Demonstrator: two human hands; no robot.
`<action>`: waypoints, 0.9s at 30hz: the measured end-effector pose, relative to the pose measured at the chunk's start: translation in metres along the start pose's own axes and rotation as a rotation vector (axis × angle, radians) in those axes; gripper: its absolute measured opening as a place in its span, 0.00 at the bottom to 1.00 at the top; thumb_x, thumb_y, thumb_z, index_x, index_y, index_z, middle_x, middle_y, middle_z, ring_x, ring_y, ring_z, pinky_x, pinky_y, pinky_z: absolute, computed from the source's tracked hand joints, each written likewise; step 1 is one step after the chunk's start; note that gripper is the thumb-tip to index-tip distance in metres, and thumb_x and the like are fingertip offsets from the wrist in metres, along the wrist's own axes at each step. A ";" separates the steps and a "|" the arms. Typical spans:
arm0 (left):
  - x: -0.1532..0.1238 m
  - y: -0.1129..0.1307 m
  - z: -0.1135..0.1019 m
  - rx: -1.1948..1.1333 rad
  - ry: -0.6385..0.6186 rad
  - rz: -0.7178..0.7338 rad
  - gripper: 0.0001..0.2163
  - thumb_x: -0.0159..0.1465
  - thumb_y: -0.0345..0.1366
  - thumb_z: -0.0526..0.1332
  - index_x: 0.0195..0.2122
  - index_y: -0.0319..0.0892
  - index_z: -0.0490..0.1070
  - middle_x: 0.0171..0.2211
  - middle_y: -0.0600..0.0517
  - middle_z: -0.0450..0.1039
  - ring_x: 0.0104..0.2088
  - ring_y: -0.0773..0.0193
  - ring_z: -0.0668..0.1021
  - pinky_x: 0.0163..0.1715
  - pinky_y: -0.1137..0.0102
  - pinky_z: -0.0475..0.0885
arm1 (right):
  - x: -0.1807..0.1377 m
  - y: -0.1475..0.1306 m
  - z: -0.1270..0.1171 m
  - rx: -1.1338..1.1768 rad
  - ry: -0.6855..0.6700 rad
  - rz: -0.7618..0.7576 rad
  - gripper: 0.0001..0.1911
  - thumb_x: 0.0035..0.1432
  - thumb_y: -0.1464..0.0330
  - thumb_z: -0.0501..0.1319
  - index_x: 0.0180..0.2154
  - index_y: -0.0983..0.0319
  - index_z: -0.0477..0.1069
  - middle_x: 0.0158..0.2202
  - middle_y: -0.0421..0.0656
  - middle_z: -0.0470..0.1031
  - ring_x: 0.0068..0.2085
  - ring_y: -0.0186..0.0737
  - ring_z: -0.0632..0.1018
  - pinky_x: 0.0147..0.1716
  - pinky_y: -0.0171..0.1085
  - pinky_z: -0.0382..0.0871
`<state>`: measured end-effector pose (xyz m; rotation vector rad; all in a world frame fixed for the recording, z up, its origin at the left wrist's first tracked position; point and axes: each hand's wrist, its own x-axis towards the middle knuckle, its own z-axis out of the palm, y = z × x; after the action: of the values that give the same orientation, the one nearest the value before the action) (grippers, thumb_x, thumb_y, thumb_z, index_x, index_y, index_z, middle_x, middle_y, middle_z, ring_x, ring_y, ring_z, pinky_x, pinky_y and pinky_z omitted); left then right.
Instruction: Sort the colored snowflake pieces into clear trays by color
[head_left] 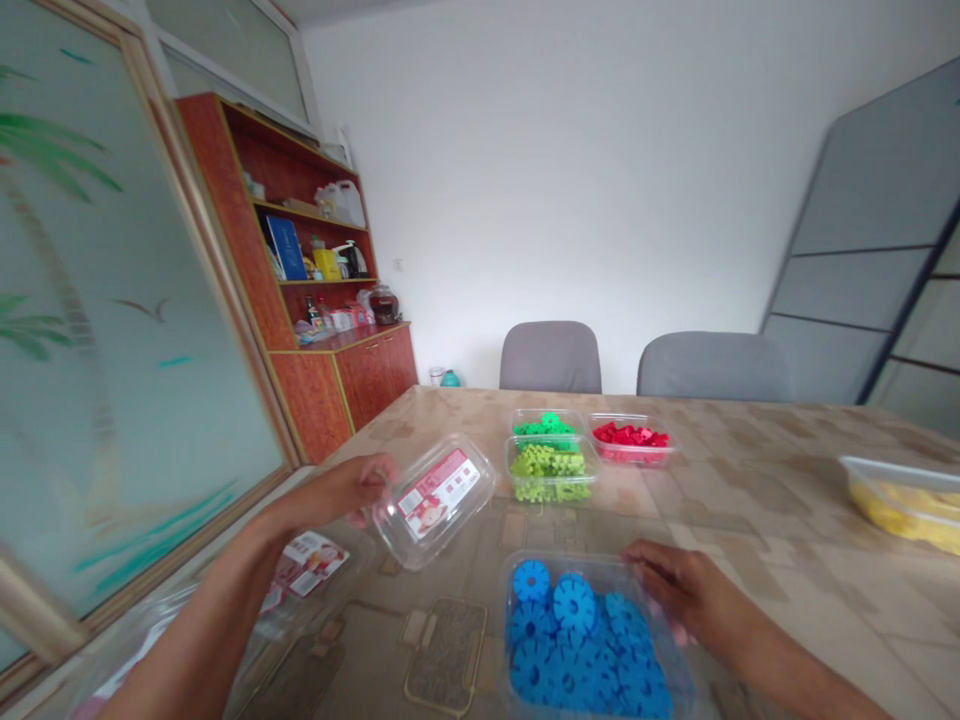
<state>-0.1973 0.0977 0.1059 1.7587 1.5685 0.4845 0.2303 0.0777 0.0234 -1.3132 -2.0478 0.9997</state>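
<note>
My left hand [352,488] grips one end of a clear plastic lid [436,497] with a red and white label, held tilted above the table. My right hand [679,585] rests on the right rim of a clear tub [510,570] full of blue gear-shaped pieces [577,640], fingers curled against its edge. Beneath my left forearm lies another clear lid with a label [311,562].
Farther back stand tubs of lime green pieces [551,472], darker green pieces [547,425] and red pieces [631,436]. A tub with yellow pieces [904,500] sits at the right edge. Two grey chairs [551,357] face the marble-patterned table [750,500]. A red cabinet [330,300] stands left.
</note>
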 end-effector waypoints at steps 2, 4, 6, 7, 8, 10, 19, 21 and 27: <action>-0.003 0.008 0.001 -0.111 -0.060 0.064 0.13 0.59 0.46 0.60 0.36 0.42 0.63 0.29 0.53 0.73 0.31 0.60 0.77 0.27 0.73 0.71 | 0.000 0.000 0.000 -0.001 -0.006 -0.005 0.18 0.62 0.57 0.48 0.31 0.60 0.68 0.19 0.35 0.65 0.15 0.31 0.68 0.16 0.31 0.57; -0.006 0.016 0.003 -0.193 -0.103 0.114 0.14 0.60 0.47 0.61 0.36 0.42 0.62 0.29 0.54 0.72 0.31 0.62 0.77 0.27 0.73 0.72 | 0.000 0.001 0.000 -0.003 -0.012 -0.001 0.18 0.62 0.56 0.48 0.31 0.60 0.68 0.20 0.35 0.66 0.16 0.32 0.68 0.16 0.31 0.57; -0.009 0.023 0.004 -0.218 -0.127 0.143 0.14 0.61 0.46 0.61 0.36 0.42 0.63 0.31 0.53 0.72 0.32 0.63 0.77 0.28 0.73 0.72 | 0.000 0.001 -0.001 -0.009 -0.026 0.018 0.19 0.61 0.55 0.48 0.31 0.60 0.68 0.20 0.35 0.66 0.16 0.31 0.68 0.15 0.30 0.57; -0.010 0.026 0.005 -0.222 -0.140 0.157 0.14 0.61 0.46 0.62 0.37 0.42 0.63 0.32 0.53 0.73 0.33 0.63 0.77 0.28 0.73 0.72 | 0.000 0.001 -0.001 -0.016 -0.032 0.027 0.19 0.61 0.55 0.48 0.31 0.60 0.68 0.20 0.35 0.66 0.16 0.31 0.68 0.15 0.30 0.57; -0.011 0.029 0.006 -0.225 -0.151 0.169 0.13 0.62 0.46 0.62 0.37 0.42 0.63 0.32 0.53 0.73 0.33 0.62 0.77 0.28 0.73 0.72 | 0.000 0.001 -0.001 -0.024 -0.037 0.035 0.19 0.61 0.55 0.48 0.32 0.60 0.68 0.20 0.35 0.66 0.16 0.31 0.68 0.15 0.30 0.57; -0.013 0.034 0.009 -0.223 -0.163 0.182 0.12 0.62 0.45 0.62 0.37 0.43 0.63 0.32 0.53 0.73 0.34 0.62 0.78 0.28 0.73 0.73 | 0.001 0.001 -0.001 -0.037 -0.048 0.045 0.19 0.61 0.54 0.48 0.34 0.60 0.69 0.21 0.35 0.67 0.16 0.31 0.68 0.15 0.29 0.57; -0.021 0.046 0.014 -0.219 -0.160 0.183 0.10 0.63 0.42 0.61 0.35 0.43 0.62 0.32 0.54 0.72 0.34 0.61 0.79 0.27 0.73 0.73 | -0.001 0.000 -0.001 -0.032 -0.064 0.037 0.19 0.61 0.55 0.47 0.33 0.61 0.68 0.21 0.36 0.67 0.16 0.30 0.68 0.16 0.30 0.57; -0.021 0.044 0.014 -0.231 -0.159 0.182 0.10 0.63 0.42 0.61 0.35 0.43 0.62 0.32 0.54 0.72 0.34 0.61 0.79 0.27 0.73 0.73 | -0.001 0.000 -0.001 -0.030 -0.064 0.034 0.19 0.61 0.56 0.47 0.34 0.61 0.68 0.21 0.36 0.67 0.16 0.30 0.67 0.16 0.30 0.57; -0.021 0.042 0.015 -0.308 -0.164 0.191 0.12 0.61 0.40 0.63 0.33 0.43 0.59 0.33 0.54 0.73 0.36 0.59 0.80 0.26 0.73 0.73 | 0.000 0.001 0.000 -0.028 -0.057 0.033 0.19 0.62 0.55 0.46 0.35 0.61 0.68 0.21 0.36 0.67 0.16 0.30 0.67 0.15 0.30 0.56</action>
<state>-0.1619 0.0729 0.1294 1.6690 1.1508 0.6219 0.2313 0.0777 0.0226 -1.3517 -2.0951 1.0381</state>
